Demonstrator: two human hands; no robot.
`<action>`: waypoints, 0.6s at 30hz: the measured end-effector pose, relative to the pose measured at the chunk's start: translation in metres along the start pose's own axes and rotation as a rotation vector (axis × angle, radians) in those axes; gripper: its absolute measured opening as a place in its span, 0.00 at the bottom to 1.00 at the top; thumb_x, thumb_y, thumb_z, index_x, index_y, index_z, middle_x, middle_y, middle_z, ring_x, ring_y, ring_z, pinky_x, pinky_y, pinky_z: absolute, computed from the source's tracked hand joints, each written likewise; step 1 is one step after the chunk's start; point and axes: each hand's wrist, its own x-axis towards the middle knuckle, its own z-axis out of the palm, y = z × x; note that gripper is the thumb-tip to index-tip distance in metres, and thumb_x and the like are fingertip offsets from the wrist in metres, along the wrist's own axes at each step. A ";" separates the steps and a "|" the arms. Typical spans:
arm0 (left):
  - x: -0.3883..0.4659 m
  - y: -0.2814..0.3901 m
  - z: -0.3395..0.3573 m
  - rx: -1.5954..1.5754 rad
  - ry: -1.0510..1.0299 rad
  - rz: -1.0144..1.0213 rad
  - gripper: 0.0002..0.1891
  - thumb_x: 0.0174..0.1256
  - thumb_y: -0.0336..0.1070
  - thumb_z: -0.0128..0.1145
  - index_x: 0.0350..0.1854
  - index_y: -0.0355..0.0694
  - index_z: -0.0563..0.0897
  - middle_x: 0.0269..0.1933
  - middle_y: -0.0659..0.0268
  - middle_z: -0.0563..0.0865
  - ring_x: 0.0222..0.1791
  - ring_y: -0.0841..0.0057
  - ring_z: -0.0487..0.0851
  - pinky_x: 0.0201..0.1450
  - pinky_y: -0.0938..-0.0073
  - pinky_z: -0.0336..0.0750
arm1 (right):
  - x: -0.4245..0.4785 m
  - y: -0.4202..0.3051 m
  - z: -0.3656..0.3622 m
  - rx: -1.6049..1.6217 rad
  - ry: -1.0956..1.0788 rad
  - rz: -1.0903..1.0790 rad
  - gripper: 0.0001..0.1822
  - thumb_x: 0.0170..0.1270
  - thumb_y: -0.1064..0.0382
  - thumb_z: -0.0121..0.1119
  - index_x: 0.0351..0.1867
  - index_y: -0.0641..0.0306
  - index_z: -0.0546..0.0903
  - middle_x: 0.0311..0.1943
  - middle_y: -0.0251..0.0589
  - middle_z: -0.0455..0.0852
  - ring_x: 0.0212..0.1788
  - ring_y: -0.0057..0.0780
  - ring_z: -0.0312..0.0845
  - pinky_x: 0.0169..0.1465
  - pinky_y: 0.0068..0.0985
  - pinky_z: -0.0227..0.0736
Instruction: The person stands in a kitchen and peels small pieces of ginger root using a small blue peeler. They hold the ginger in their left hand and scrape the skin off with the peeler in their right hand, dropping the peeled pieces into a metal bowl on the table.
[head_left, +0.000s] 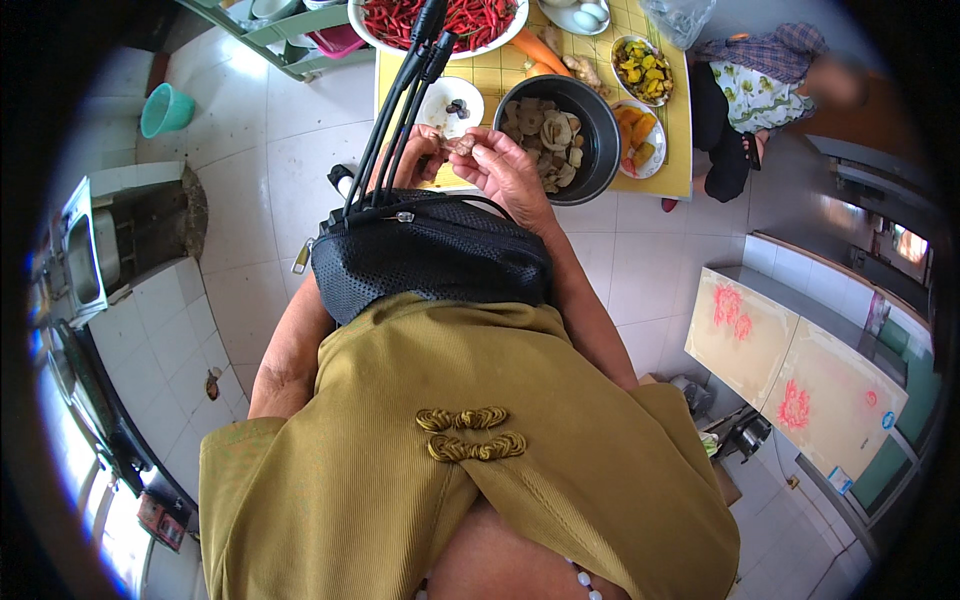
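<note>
Both hands meet just in front of me, over the near edge of the table. A small brownish piece of food is pinched between the fingertips of my right hand. The fingertips of my left hand grip the other end of it; black cables partly cover that hand. Behind the fingers is a white plate with a few dark bits on it. To the right of my right hand stands a deep black bowl of pale sliced and round pieces, possibly dried mushrooms.
On the yellow table are a white basin of red chillies, carrots, ginger, and plates of yellow pieces and orange pieces. A person sits at the right. A green bucket stands on the floor.
</note>
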 end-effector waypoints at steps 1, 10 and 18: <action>0.002 0.000 -0.001 -0.032 -0.001 -0.024 0.07 0.64 0.36 0.49 0.34 0.38 0.76 0.27 0.69 0.77 0.22 0.84 0.69 0.26 0.85 0.62 | 0.000 0.000 0.000 0.023 0.005 0.012 0.13 0.66 0.67 0.47 0.51 0.69 0.69 0.42 0.42 0.77 0.43 0.29 0.77 0.52 0.25 0.73; 0.006 0.012 -0.001 -0.254 0.020 -0.203 0.11 0.66 0.42 0.48 0.34 0.38 0.75 0.30 0.63 0.81 0.23 0.81 0.72 0.26 0.82 0.66 | -0.002 -0.002 -0.002 0.077 -0.025 0.029 0.13 0.65 0.67 0.49 0.50 0.67 0.69 0.43 0.41 0.77 0.44 0.27 0.76 0.52 0.25 0.71; 0.000 0.022 0.007 -0.002 -0.005 -0.209 0.08 0.63 0.38 0.55 0.35 0.38 0.79 0.25 0.70 0.80 0.20 0.87 0.72 0.22 0.88 0.65 | -0.004 -0.002 0.004 -0.151 0.053 -0.067 0.13 0.62 0.65 0.56 0.46 0.67 0.71 0.37 0.37 0.79 0.36 0.21 0.77 0.44 0.19 0.75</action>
